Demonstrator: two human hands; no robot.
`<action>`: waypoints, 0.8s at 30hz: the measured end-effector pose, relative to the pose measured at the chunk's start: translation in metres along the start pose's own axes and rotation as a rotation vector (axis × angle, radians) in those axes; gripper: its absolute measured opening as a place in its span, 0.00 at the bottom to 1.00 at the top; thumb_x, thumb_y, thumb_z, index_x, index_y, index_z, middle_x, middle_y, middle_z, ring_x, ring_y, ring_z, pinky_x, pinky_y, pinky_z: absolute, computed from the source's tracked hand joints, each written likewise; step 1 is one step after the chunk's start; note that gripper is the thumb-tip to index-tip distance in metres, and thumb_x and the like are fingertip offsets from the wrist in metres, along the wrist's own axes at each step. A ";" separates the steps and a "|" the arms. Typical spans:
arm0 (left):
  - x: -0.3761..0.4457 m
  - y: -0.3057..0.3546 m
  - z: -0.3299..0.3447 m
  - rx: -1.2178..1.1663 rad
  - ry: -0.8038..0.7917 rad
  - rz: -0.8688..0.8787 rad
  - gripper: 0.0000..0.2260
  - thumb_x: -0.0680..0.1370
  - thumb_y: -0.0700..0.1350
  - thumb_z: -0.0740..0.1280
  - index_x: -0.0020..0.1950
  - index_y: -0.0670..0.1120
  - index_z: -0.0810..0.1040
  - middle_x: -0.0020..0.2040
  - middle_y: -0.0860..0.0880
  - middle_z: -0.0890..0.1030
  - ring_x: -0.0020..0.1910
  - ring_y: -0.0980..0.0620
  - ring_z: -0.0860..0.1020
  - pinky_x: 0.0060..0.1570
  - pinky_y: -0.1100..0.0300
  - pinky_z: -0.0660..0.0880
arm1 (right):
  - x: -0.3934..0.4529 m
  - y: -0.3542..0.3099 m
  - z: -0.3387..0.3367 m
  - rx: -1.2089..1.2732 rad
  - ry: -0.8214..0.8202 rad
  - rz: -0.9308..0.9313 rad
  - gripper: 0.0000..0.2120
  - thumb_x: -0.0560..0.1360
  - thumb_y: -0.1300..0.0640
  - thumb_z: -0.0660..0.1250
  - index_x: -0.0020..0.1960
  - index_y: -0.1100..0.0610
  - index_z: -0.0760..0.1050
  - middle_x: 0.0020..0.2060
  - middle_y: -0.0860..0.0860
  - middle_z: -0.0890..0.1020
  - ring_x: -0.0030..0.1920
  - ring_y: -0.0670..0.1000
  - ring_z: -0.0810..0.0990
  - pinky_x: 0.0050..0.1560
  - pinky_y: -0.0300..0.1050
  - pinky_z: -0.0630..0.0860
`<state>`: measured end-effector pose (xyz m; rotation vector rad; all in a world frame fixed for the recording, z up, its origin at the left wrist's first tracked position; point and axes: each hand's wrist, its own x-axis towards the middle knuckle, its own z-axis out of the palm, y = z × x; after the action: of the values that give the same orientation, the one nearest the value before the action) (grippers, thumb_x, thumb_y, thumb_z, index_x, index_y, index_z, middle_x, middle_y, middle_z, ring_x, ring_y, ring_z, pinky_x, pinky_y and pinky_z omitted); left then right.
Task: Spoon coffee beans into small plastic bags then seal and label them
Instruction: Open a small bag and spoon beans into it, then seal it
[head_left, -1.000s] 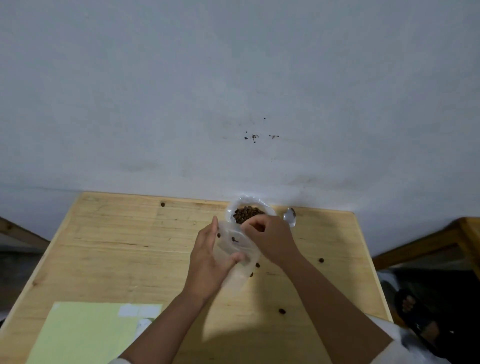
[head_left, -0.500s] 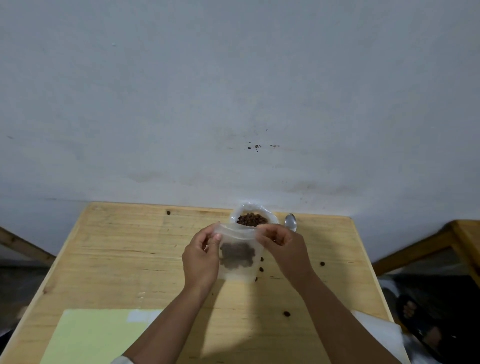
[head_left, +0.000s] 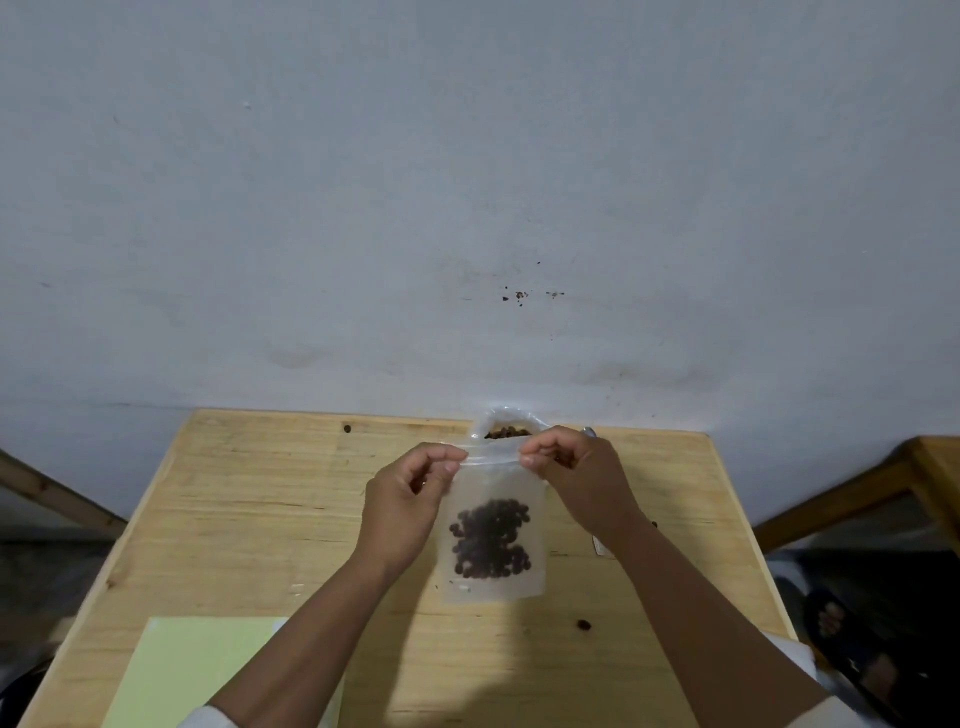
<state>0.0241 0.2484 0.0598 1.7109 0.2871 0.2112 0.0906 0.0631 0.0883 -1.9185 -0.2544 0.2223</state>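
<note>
Left hand (head_left: 402, 499) pinches top left corner of small plastic bag (head_left: 493, 525), which hangs between both hands above the wooden surface (head_left: 249, 519), coffee beans (head_left: 491, 538) pooled low inside. Right hand (head_left: 576, 478) pinches the top right corner.

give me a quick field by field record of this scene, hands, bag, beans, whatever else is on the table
left hand: left hand pinches the top left corner of the small clear plastic bag
right hand: right hand pinches the top right corner
bag state: held upright above the light wooden table, dark coffee beans bunched in its lower half
bean supply: clear container of brown beans behind the bag, at the table's far edge
stray beans: one loose bean near the front, another at the far edge
other: pale green sheet at front left
</note>
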 end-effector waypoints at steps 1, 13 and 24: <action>0.000 0.002 -0.002 0.003 -0.031 -0.002 0.07 0.76 0.42 0.68 0.46 0.54 0.83 0.39 0.54 0.83 0.38 0.56 0.79 0.42 0.64 0.76 | 0.002 -0.001 -0.001 -0.019 -0.002 0.001 0.08 0.71 0.63 0.71 0.40 0.50 0.81 0.33 0.45 0.81 0.35 0.39 0.76 0.39 0.28 0.73; 0.000 0.007 -0.001 0.016 0.026 -0.018 0.07 0.76 0.43 0.69 0.45 0.56 0.83 0.26 0.51 0.71 0.29 0.46 0.69 0.40 0.53 0.77 | -0.004 -0.010 0.012 -0.028 -0.018 0.026 0.06 0.72 0.59 0.71 0.40 0.48 0.81 0.26 0.40 0.75 0.33 0.46 0.73 0.40 0.36 0.71; -0.012 0.017 0.004 0.096 -0.002 -0.031 0.02 0.72 0.48 0.73 0.41 0.55 0.82 0.30 0.53 0.79 0.22 0.58 0.63 0.26 0.68 0.65 | -0.013 -0.015 0.032 0.092 -0.066 0.101 0.03 0.71 0.60 0.71 0.41 0.53 0.81 0.39 0.45 0.83 0.41 0.40 0.80 0.45 0.33 0.74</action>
<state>0.0153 0.2390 0.0767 1.8000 0.3265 0.1748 0.0681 0.0931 0.0920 -1.8365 -0.1880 0.3600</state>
